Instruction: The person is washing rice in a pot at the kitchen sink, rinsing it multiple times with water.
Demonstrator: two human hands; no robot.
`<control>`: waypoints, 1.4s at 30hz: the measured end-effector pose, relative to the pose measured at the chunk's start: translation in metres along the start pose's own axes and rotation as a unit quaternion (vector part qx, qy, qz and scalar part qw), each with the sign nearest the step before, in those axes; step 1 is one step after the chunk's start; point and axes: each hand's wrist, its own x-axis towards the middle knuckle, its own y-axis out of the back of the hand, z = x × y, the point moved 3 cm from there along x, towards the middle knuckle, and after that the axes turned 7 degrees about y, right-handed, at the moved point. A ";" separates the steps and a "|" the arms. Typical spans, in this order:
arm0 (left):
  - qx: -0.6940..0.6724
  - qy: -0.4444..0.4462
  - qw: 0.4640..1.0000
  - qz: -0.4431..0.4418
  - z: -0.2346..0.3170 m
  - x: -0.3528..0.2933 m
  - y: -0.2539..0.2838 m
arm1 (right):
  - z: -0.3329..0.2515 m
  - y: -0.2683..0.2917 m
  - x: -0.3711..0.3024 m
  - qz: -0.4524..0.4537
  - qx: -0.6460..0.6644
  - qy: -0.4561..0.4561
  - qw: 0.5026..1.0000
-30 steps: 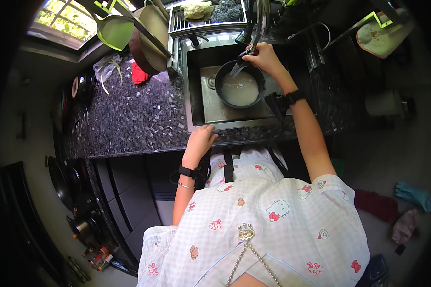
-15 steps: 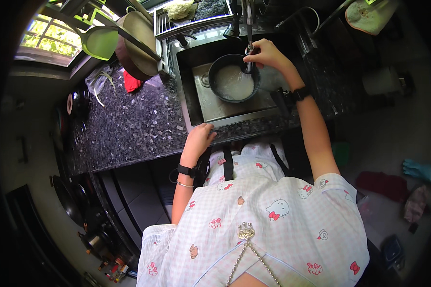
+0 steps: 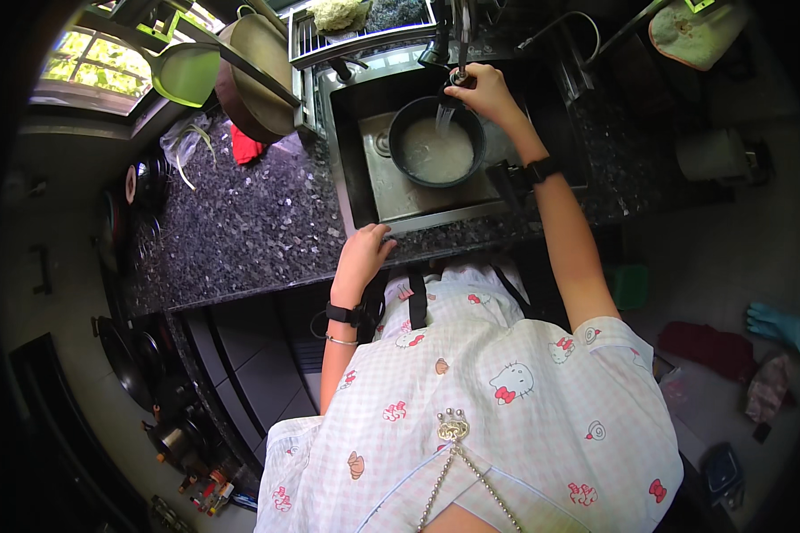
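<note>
I saw the right hand point(image 3: 489, 93) gripping the faucet head point(image 3: 450, 99) just above the dark pot point(image 3: 409, 118) in the sink point(image 3: 402, 202). The left hand point(image 3: 360, 259) lay unclenched at the sink's near edge, clear of the pot.

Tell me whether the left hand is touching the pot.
Apart. The head view shows the left hand by the front rim of the sink, with bare sink floor between it and the pot.

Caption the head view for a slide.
Right hand aims water from a dark tap nozzle into a round dark pot of cloudy liquid; left hand rests at speckled black countertop edge.
</note>
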 end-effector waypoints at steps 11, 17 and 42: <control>0.012 -0.026 1.000 0.003 0.000 0.006 0.000 | 0.000 -0.008 0.001 -0.004 0.127 -0.052 0.991; 0.016 -0.023 1.000 -0.001 -0.002 0.009 -0.002 | 0.010 0.001 0.001 0.030 0.020 -0.001 0.999; 0.016 -0.005 0.999 -0.037 0.001 0.014 -0.011 | -0.001 0.008 -0.019 0.089 -0.051 0.052 0.993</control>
